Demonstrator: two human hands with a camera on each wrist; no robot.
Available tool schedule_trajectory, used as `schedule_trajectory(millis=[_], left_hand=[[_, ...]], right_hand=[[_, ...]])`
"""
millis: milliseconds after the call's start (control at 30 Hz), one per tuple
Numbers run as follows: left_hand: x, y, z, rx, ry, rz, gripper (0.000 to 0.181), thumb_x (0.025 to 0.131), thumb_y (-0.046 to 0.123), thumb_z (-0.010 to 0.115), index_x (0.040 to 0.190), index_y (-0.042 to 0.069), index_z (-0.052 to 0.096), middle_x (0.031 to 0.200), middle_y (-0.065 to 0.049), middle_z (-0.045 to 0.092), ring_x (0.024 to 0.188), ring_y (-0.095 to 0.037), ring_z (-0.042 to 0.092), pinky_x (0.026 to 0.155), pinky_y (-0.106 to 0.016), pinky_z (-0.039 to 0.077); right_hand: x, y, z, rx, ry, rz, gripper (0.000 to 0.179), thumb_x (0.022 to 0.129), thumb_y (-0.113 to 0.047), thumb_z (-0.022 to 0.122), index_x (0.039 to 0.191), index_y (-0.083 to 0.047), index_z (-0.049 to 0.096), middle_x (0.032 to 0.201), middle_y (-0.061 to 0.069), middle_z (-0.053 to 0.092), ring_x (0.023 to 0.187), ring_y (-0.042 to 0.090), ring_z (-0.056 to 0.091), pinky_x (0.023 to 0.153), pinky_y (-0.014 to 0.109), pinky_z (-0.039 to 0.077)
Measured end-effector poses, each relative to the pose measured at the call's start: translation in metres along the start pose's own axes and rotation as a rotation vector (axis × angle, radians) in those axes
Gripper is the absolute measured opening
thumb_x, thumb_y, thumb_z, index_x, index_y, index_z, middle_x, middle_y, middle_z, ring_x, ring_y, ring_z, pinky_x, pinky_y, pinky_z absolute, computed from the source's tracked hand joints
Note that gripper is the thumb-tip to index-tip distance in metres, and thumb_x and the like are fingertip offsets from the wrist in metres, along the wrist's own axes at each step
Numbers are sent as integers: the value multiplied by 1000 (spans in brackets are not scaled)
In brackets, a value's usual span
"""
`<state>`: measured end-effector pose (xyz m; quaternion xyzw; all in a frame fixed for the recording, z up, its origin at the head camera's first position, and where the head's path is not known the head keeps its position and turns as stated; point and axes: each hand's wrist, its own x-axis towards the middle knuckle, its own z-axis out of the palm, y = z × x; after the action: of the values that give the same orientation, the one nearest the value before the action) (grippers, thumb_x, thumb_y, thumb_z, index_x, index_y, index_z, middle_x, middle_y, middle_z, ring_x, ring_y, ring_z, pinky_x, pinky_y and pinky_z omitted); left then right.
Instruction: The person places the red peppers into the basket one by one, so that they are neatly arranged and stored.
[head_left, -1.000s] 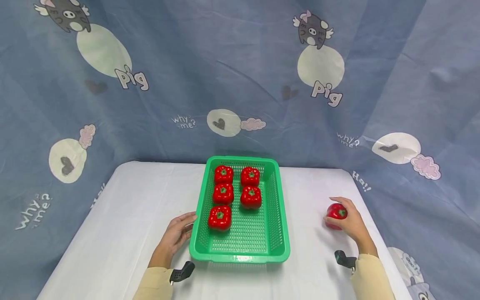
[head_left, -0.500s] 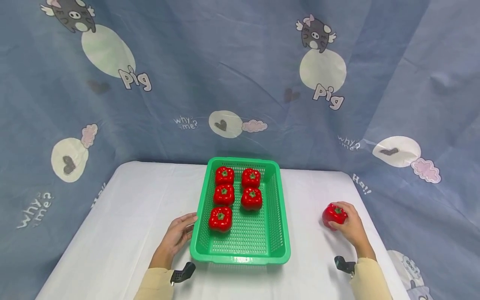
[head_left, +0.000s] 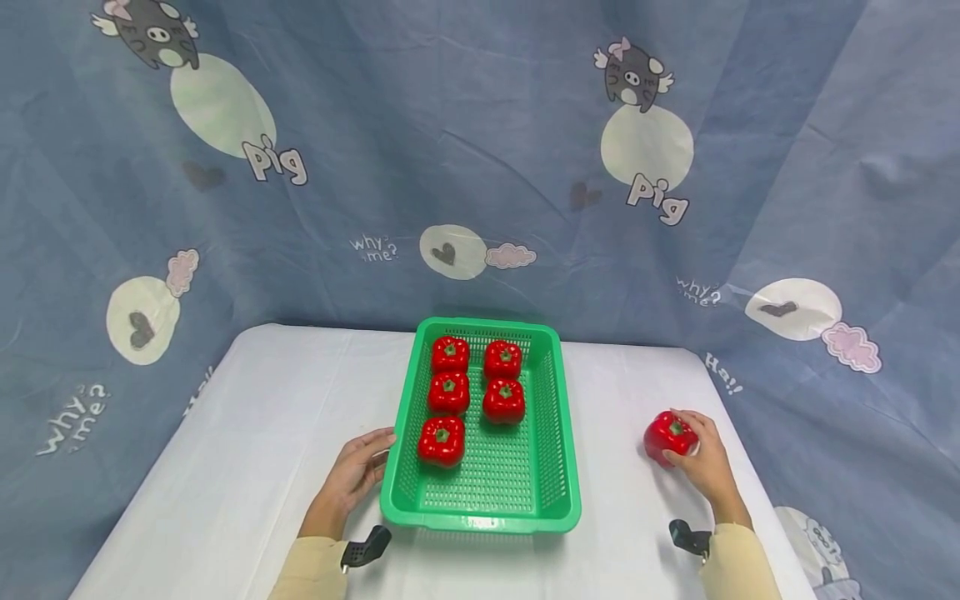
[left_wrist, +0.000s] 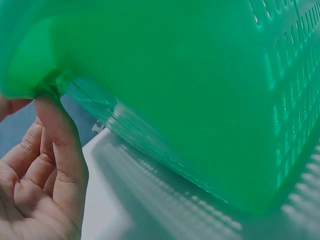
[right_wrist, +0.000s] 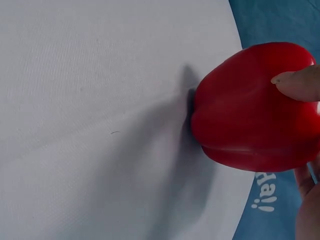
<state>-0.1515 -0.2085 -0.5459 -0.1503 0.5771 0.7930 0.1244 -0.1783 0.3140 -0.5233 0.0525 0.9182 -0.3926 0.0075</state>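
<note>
My right hand [head_left: 703, 467] grips a glossy red bell pepper [head_left: 666, 440] with a green stem, at the right of the white table. In the right wrist view the thumb lies on one side of the pepper [right_wrist: 250, 112], with fingers behind it; whether it touches the table I cannot tell. My left hand [head_left: 351, 475] holds the left rim of a green plastic basket [head_left: 480, 523]. In the left wrist view, fingertips meet the basket [left_wrist: 165, 75] at its lip, other fingers folded. Inside stand several red bell peppers: three in the left column, two in the right.
The white table [head_left: 300, 367] extends on both sides of the basket. A blue printed cloth [head_left: 480, 150] rises behind it and hangs at both sides. Black camera mounts [head_left: 366, 547] sit by the wrists, over pale sleeves [head_left: 307, 571].
My right hand has closed round the loose bell pepper, which sits slightly further left and more exposed between the fingers. The left hand and basket stay in place; the view shifts slightly.
</note>
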Motion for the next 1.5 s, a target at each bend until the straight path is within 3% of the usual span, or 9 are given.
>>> schedule_trajectory(millis=[300,700,867,1133,1500], left_hand=[[-2,1,-4,1,-3,-1,38,94,12,61,127,-6,53,100,-1,68,91,-13,67,82,-29,57],[-2,0,-5,2,20,8,37,94,11,60,126,-6,54,100,-1,68,90,-13,67,81,-28,57],[-3,0,-6,-12,32,10,33,94,10,60,123,-5,56,98,-1,69,89,-13,67,81,-28,58],[-2,0,-3,20,28,19,42,93,13,62,128,-8,52,100,-2,69,91,-13,66,81,-28,57],[-2,0,2,25,12,22,44,94,11,60,130,-11,49,99,-2,69,89,-12,66,80,-28,57]], right_hand=[[0,6,0,11,-42,-33,71,79,8,67,142,4,36,143,30,23,133,52,21,104,70,25],[3,6,7,87,-81,69,74,85,0,66,148,-4,28,146,30,16,135,52,17,104,68,29],[6,5,9,71,-74,54,74,86,-5,68,148,-4,28,146,30,18,134,52,19,104,68,30],[3,3,6,52,-87,69,76,87,-19,71,149,-5,29,147,28,22,133,52,22,102,66,34],[3,-4,9,58,-116,75,77,84,-23,75,147,-6,33,146,27,29,131,49,26,99,62,42]])
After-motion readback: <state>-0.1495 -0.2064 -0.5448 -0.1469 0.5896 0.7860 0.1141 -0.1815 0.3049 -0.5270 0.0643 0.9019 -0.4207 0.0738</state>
